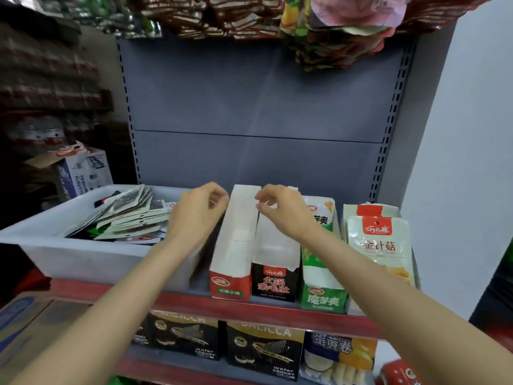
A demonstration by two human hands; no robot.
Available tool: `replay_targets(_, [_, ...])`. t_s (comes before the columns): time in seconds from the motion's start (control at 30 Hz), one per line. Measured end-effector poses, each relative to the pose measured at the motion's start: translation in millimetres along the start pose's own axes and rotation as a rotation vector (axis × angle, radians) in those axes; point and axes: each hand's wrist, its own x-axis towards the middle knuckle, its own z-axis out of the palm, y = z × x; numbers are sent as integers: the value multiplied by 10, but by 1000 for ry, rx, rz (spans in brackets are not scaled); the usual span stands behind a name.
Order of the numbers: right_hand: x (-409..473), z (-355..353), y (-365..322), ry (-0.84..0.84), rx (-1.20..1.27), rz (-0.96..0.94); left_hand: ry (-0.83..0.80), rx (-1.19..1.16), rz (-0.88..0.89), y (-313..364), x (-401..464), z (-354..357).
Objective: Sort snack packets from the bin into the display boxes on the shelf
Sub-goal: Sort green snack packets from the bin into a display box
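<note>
Head view: at centre frame both hands reach over the shelf (277, 304). The left hand (198, 211) hangs with curled fingers between the bin (83, 254) and the red box (236, 243); whether it pinches anything I cannot tell. The right hand (280, 209) has its fingers curled at the top edge of the black box (274, 259), seemingly pinching the flap. Packets (130, 215) lie heaped in the bin at left centre. Right of the black box stand a green box (322, 273) and, at far right, a box fronted by a yellow packet (380, 245). Wafer boxes (263, 351) sit on the tier below, at bottom centre.
</note>
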Motion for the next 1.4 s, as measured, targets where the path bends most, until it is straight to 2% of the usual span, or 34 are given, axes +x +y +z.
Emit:
replay_targets(0.1, [121,310,-316,-82,24,-18,-5,178,-37,-492,66,-340])
replay_targets(0.23, [292,722,-645,-318,-34,54,-169,446,-128,-1040,140,-636])
replay_targets(0.3, [367,876,-718,-395,-186,51,-255,417,-179,-1151,133,-642])
replay_targets(0.4, [451,1033,-849,-448,-347,29,-297,373,-222,-1231,110,-634])
replay_targets(0.5, [475,1080,-914,-405,-361,28,-284,371,-235,-1259,101,-632])
replay_targets(0.6, [462,1104,-921,-305,-264,30,-275,372,-241,-1293,94,-631])
replay_targets(0.8, [340,1000,-931,78,133,-38,-214,361,-242,-1280,64,-629])
replay_targets(0.93, [281,907,-899,196,405,29,-135,327,-124,-1193,15,-646])
replay_targets(1.03, [248,818,-845,207,666,161,-144,309,11,-1107,-2,-659])
replay_targets(1.17, [140,590,-801,174,973,311,-192,20,81,-803,-19,-585])
replay_targets(1.27, [61,386,-669,221,1024,344,-186,-140,66,-517,-17,-525])
replay_targets(1.4, [-47,71,-436,277,958,297,-188,-224,66,-178,23,-336])
